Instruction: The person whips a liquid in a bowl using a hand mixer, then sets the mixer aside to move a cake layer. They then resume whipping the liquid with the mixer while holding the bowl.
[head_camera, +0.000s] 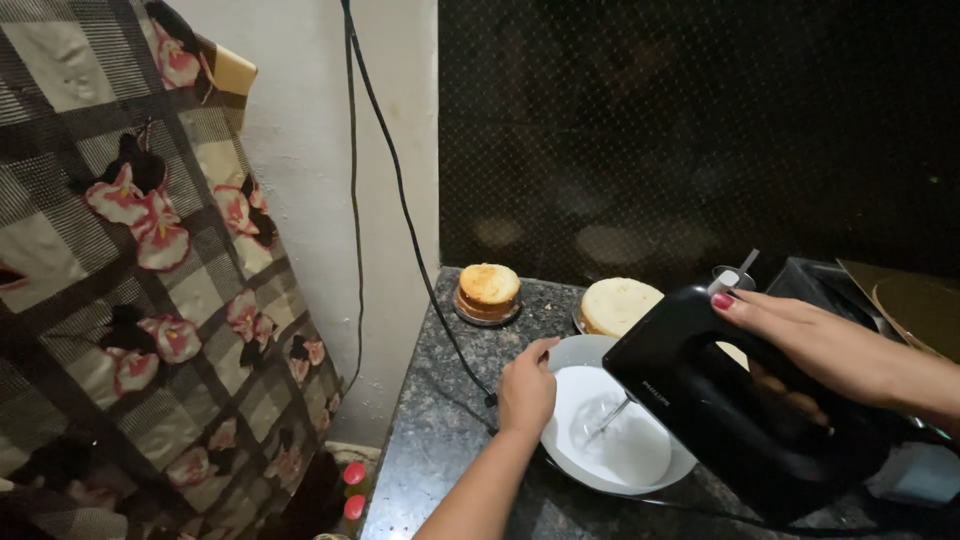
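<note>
My right hand (815, 345) grips the handle of a black electric hand mixer (730, 405), tilted so its metal beaters (606, 420) dip into white cream. The cream fills a white bowl (585, 465) on the dark speckled stone counter (440, 440). Against the bowl's left rim rests my left hand (527, 388), fingers curled around the edge, steadying it. The mixer's black cord (400, 200) runs up the wall from the counter.
Two round sponge cakes sit behind the bowl: a small golden one (488, 290) on a plate and a paler one (617, 304). A checked floral cloth (150, 300) hangs at left. Red-capped bottles (352, 490) stand below the counter edge. Dark tiled wall behind.
</note>
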